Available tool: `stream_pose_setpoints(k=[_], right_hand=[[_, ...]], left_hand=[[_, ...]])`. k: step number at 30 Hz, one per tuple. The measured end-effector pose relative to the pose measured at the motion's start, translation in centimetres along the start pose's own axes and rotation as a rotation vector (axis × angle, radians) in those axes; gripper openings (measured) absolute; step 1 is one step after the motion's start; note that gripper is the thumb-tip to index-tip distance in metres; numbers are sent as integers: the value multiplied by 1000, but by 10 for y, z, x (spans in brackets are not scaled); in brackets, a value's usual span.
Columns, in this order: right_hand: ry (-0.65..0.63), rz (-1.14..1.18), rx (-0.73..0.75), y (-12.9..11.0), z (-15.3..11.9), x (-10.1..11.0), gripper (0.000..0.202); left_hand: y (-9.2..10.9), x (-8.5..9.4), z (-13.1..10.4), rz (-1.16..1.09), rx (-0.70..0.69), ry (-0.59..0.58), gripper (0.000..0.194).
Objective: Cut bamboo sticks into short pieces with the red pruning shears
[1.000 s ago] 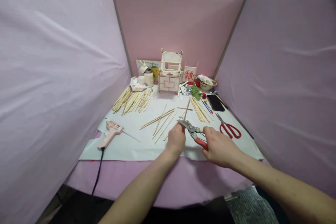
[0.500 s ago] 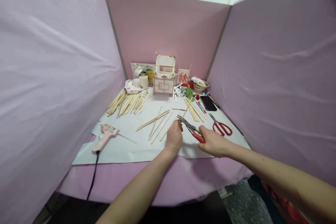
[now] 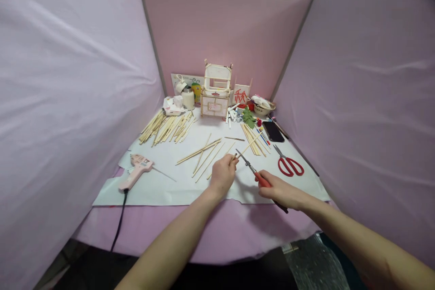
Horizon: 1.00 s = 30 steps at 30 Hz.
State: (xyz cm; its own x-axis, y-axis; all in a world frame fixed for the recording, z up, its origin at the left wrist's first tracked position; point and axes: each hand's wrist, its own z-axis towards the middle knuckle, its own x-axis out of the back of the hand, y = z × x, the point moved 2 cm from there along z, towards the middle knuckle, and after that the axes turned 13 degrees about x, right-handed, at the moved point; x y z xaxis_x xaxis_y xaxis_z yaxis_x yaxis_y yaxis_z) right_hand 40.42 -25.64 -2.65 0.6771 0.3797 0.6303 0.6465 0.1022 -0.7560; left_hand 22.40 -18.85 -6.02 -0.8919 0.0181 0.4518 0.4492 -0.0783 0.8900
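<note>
Currently, left hand [image 3: 224,173] closed around thin stick [image 3: 249,145]; right hand [image 3: 277,188] gripping red-handled pruners [image 3: 253,169].

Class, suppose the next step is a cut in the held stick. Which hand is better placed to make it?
Right, I'd judge: the right hand grips the red-handled pruners, their blades close to the stick, while the left hand holds that stick.

- Wooden stick [image 3: 249,145]: pale, thin, held slanted in the left hand [image 3: 223,173].
- Pruning shears [image 3: 252,168]: grey-bladed, red-handled, held tilted in the right hand [image 3: 278,190], near the stick.
</note>
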Motion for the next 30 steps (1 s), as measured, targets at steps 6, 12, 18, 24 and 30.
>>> stream_pose_setpoints(k=[6,12,18,24,30], right_hand=[[-53,129,-4,0,-8,-2,15],[-101,209,34,0,-14,-5,14],[-79,194,35,2,-13,-10,15],[-84,263,-11,13,-8,-16,16],[-68,362,-95,16,-4,-18,17]], left_hand=[[0,7,2,-15,114,-145,27],[-8,7,6,-107,186,-322,21],[-13,3,4,-105,193,-334,21],[-10,-2,1,-17,196,-253,26],[-9,-5,-1,160,-34,-82,15]])
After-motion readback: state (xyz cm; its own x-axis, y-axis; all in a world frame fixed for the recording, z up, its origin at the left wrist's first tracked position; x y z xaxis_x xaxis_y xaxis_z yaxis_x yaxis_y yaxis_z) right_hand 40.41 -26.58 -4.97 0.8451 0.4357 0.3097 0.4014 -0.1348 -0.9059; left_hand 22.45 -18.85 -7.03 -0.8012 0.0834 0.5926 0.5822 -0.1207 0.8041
